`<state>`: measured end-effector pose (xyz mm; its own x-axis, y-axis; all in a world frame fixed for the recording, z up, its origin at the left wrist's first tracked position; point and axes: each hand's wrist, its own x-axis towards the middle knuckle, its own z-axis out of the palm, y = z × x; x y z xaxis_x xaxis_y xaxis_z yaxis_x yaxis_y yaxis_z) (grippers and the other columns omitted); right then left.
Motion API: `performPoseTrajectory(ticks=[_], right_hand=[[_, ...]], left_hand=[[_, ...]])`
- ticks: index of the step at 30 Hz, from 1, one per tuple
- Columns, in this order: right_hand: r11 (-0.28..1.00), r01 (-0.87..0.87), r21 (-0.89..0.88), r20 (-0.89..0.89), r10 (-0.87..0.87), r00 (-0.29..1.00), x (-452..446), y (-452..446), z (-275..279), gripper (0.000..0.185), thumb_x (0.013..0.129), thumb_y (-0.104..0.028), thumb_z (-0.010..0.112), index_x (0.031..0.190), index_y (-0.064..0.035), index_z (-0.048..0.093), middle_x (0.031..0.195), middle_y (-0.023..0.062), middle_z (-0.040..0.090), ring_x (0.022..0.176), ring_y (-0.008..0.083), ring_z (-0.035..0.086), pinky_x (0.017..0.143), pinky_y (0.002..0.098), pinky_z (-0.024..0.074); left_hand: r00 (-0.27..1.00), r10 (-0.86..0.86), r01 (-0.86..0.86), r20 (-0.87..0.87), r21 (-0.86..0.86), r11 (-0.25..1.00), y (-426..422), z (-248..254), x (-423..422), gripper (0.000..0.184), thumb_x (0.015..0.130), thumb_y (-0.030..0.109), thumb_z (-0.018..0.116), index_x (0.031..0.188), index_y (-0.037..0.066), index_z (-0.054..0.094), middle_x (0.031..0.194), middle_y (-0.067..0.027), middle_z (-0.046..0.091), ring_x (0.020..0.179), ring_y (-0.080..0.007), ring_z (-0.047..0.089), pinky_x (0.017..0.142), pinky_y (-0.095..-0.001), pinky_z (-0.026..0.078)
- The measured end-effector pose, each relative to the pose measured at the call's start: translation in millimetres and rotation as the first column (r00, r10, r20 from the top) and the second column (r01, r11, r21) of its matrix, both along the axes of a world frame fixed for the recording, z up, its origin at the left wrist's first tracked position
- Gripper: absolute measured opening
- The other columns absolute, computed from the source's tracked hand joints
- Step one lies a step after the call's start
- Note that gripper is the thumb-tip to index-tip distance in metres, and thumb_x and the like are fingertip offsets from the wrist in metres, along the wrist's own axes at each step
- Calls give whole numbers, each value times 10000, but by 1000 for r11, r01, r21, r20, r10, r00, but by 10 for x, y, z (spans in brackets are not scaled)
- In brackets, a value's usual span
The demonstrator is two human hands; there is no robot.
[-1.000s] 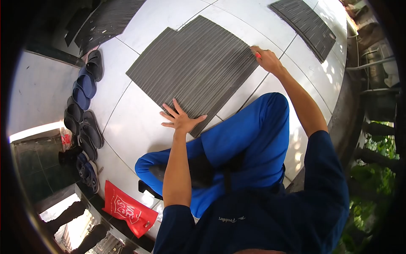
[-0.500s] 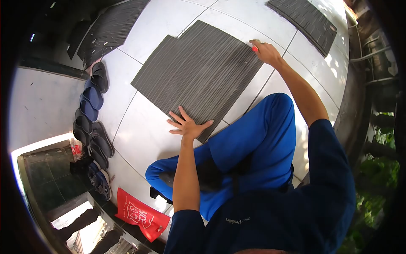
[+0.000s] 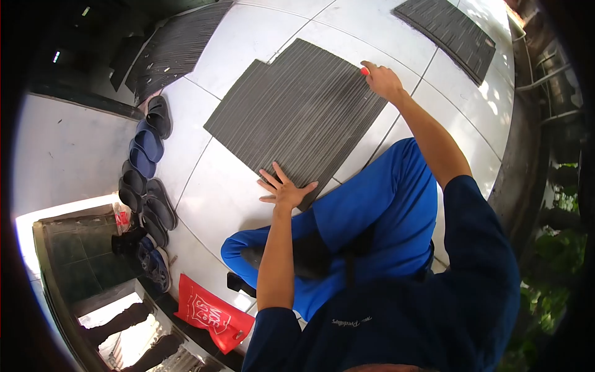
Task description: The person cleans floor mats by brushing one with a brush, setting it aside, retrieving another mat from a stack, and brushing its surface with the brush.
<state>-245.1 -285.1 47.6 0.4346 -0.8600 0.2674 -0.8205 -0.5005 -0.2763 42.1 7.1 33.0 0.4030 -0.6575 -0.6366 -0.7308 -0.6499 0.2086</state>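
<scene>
A dark grey ribbed mat point(image 3: 297, 115) with a notch in its far left corner lies flat on the white tiles in front of my crossed legs. My left hand point(image 3: 287, 193) presses on its near edge, fingers spread and partly over the tile. At the far right edge of the mat, my right hand point(image 3: 382, 80) is closed around a small tool with a red-orange end point(image 3: 365, 71). Most of that tool is hidden in the fist, so its kind does not show.
Another dark mat piece point(image 3: 447, 38) lies at the far right, and a further ribbed piece point(image 3: 180, 49) at the far left. Several sandals point(image 3: 147, 141) line the left wall. A red bag point(image 3: 211, 315) rests at the near left.
The whole view has shifted a little. My right hand has moved slightly left along the mat's far edge with the red-ended tool. My left hand stays pressed at the near edge.
</scene>
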Motion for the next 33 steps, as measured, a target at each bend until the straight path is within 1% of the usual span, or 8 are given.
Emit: performPoseTrajectory(ticks=[6,8,12,16,23,28,30,33], right_hand=[[605,-693,392,274,642,716,939,1909,207,451,907,-239,579,1348,-166,518,873,187,680,732,366,665,702,455,557],[456,-890,-29,234,868,437,1107,2167,-132,446,921,-263,570,1357,-178,519,1022,170,679,806,345,676,727,442,562],[795,-540,275,186,507,841,554,1070,31,422,936,-272,520,1350,-203,557,594,205,575,574,389,622,563,451,520],[996,67,63,-281,-47,958,-620,-248,-176,333,904,-221,515,1224,-172,595,859,219,686,811,394,674,730,485,539],[701,-603,381,6,651,759,224,1646,403,363,930,-277,551,1274,-175,601,706,173,650,649,353,637,651,456,524],[939,-299,171,-19,306,952,-402,765,83,370,927,-205,515,1289,-187,592,827,191,687,810,388,670,736,483,548],[993,-73,89,-373,102,922,-886,134,-152,382,917,-189,518,1292,-180,585,868,199,692,846,391,671,753,479,553],[960,-55,276,-239,125,963,-405,670,297,396,910,-164,564,1306,-173,573,980,138,712,755,367,676,720,463,553]], left_hand=[[997,-75,72,14,117,990,345,-158,-274,1410,672,836,620,1507,103,-248,1489,-330,-344,1378,-549,-284,1044,-776,-8],[993,-121,120,-6,157,980,408,-107,-287,1343,706,881,506,1512,105,-236,1478,-320,-373,1363,-560,-300,1058,-765,-11],[993,-120,119,5,102,988,546,-153,-320,1363,679,902,509,1515,126,-237,1484,-311,-370,1368,-547,-305,1044,-774,-31],[994,-106,105,6,131,986,486,-52,-316,1376,663,906,524,1517,142,-239,1480,-300,-385,1370,-529,-320,1027,-784,-49],[994,-106,109,-24,219,970,384,126,-324,1331,688,900,500,1518,169,-239,1482,-277,-399,1364,-522,-338,1029,-784,-51],[994,-108,109,-18,133,985,483,-52,-296,1384,651,919,518,1513,154,-249,1472,-280,-410,1370,-536,-315,1020,-796,-28],[994,-104,108,-32,144,984,443,9,-287,1384,653,913,527,1514,154,-246,1467,-285,-414,1363,-546,-316,1015,-800,-26],[993,-99,108,-72,138,984,425,19,-264,1374,681,864,575,1511,140,-247,1466,-295,-408,1335,-573,-336,990,-818,-45]])
